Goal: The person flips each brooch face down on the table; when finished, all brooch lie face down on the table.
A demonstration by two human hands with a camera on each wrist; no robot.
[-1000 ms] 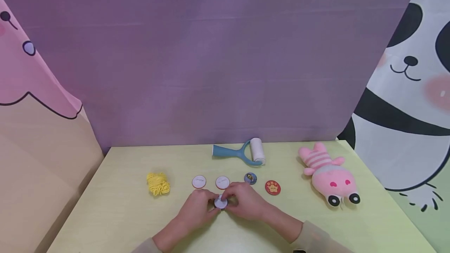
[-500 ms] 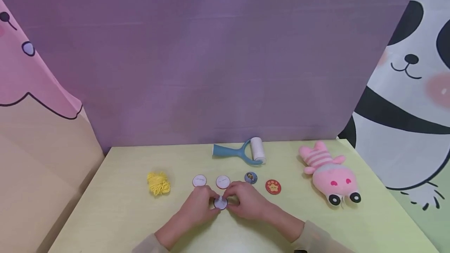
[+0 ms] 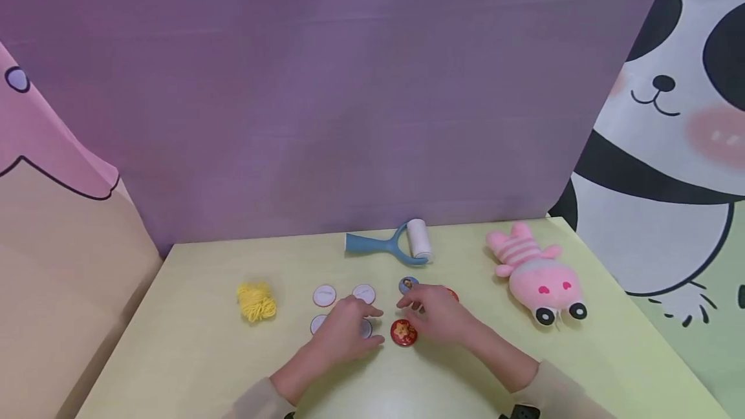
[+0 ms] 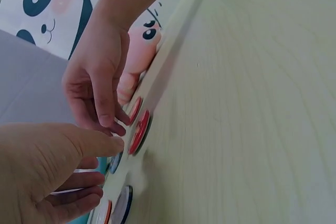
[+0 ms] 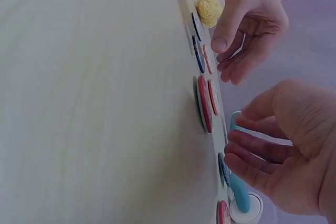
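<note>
My left hand [image 3: 348, 330] spreads thumb and fingers above a white round badge [image 3: 366, 328], partly covered by the hand, and holds nothing. A second white badge [image 3: 317, 323] peeks out at its left. Just right of them lies a red badge with a yellow star [image 3: 404, 333], flat on the table. My right hand [image 3: 441, 313] hovers right at this red badge, fingers loosely bent and parted in the right wrist view. Behind that hand are a blue picture badge [image 3: 408, 284] and another red badge [image 3: 451, 293], largely hidden. Two more white badges, a left one [image 3: 324, 295] and a right one [image 3: 363, 294], lie farther back.
A yellow yarn bundle [image 3: 256, 301] lies on the left of the pale table [image 3: 192, 354]. At the back edge is a blue-handled lint roller [image 3: 387, 244]. A pink plush toy [image 3: 538, 273] lies on the right. A purple cloth [image 3: 349, 115] hangs behind.
Both hands have let go of the white badge they pinched between them. The right hand has moved right, uncovering the red star badge. The head view has shifted slightly.
</note>
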